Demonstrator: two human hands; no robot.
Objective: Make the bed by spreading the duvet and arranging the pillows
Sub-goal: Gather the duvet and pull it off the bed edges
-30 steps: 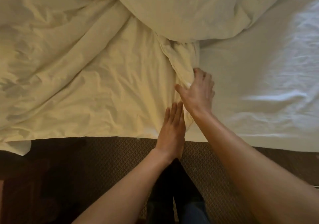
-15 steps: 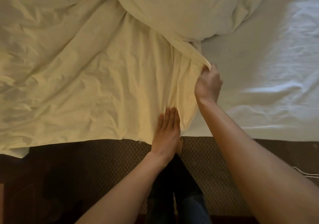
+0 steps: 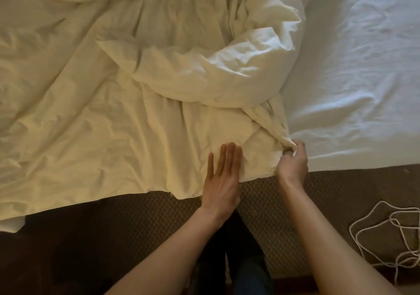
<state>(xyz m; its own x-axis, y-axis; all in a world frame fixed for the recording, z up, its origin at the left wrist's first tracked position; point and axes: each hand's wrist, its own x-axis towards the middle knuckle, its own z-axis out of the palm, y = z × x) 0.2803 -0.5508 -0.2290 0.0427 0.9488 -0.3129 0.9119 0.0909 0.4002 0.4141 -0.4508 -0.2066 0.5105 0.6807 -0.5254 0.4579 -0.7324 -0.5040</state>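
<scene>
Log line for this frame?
left hand flat on duvet | right hand pinches duvet edge | duvet bunched | sheet bare

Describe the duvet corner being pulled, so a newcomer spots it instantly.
Start at the cream duvet covering the bed's left part. Follow its near edge right to the bare white sheet. The corner is the only bunched tip pinched by the right hand.

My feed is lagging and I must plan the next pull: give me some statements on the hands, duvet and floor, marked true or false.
The left hand lies flat on the duvet. True.
The right hand is open and holds nothing. False: it pinches the duvet's edge.
The duvet covers the whole bed. False: bare sheet shows on the right.
A white cord lies on the carpet. True.
</scene>
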